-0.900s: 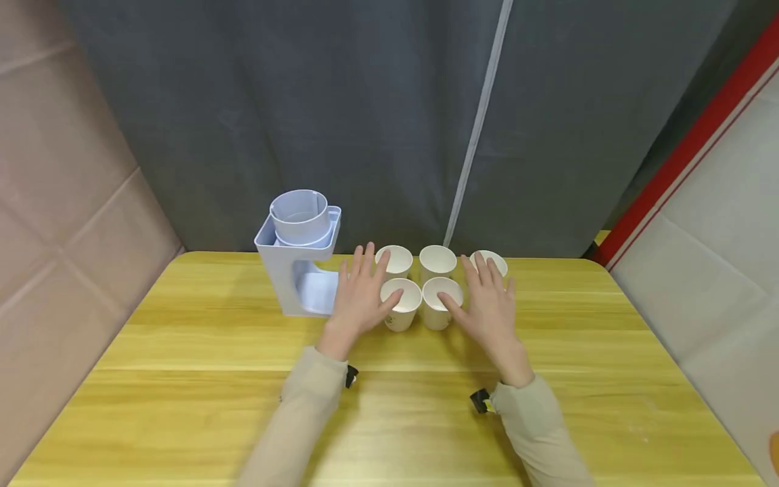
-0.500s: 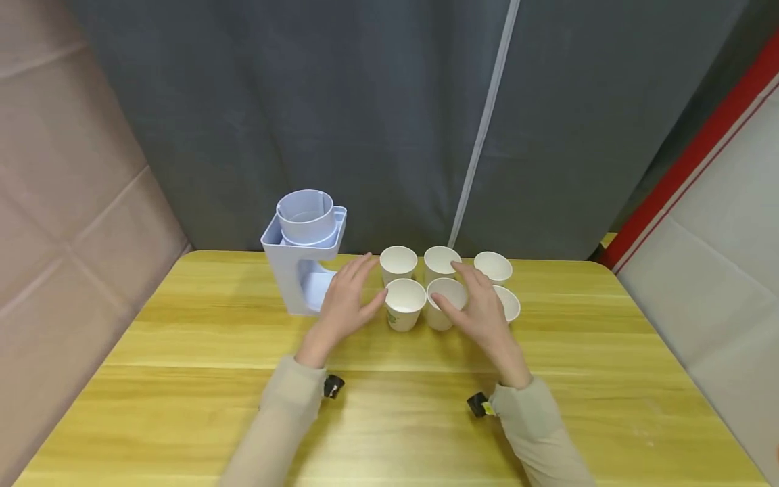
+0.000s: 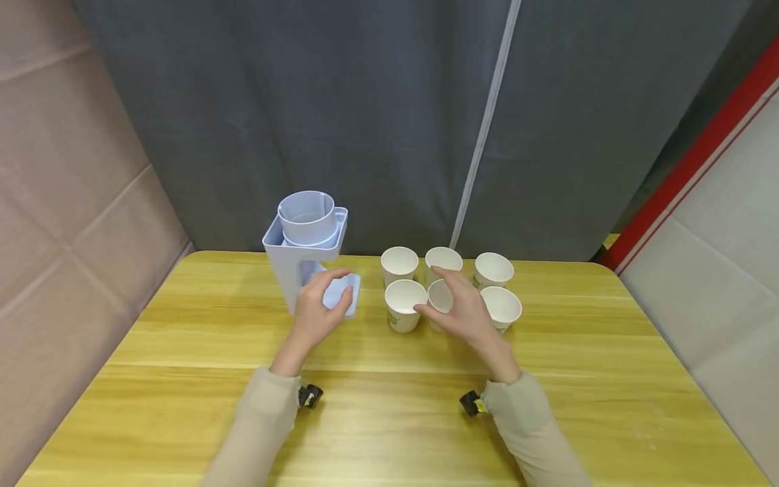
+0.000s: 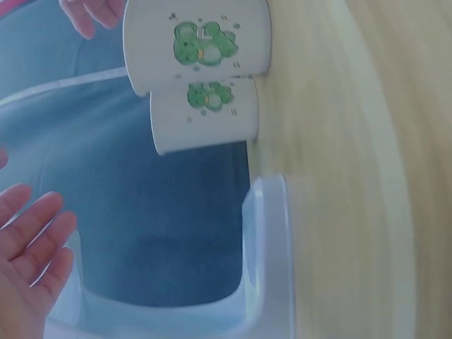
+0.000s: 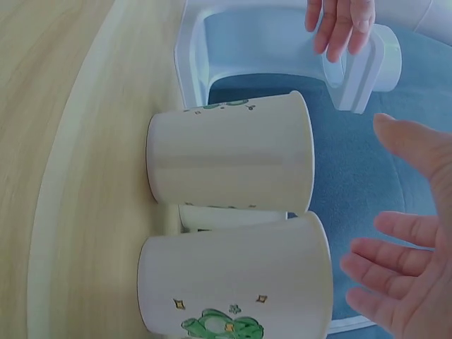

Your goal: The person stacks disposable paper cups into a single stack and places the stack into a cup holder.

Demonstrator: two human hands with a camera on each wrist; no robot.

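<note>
Several white paper cups stand upright in two rows of three; green cartoon prints show on them in the wrist views. My right hand (image 3: 467, 316) hovers over the front middle cup (image 3: 439, 295), thumb and fingers apart and holding nothing; it partly hides that cup. To its left is the front left cup (image 3: 403, 316), and to its right the front right cup (image 3: 502, 304). My left hand (image 3: 313, 316) is in front of a pale blue plastic stand (image 3: 281, 267), fingers loosely curved with nothing between them. A round pale blue container (image 3: 307, 226) sits on top of the stand.
Behind the front cups are the back left cup (image 3: 399, 261), back middle cup (image 3: 443, 258) and back right cup (image 3: 493, 269). A dark grey curtain (image 3: 377, 122) hangs behind the wooden table (image 3: 389, 433). Light-coloured panels flank both sides.
My left hand has moved left and toward me, away from the cups to the stand. The right hand has shifted slightly left, uncovering the right-hand cups. The cups stay in place.
</note>
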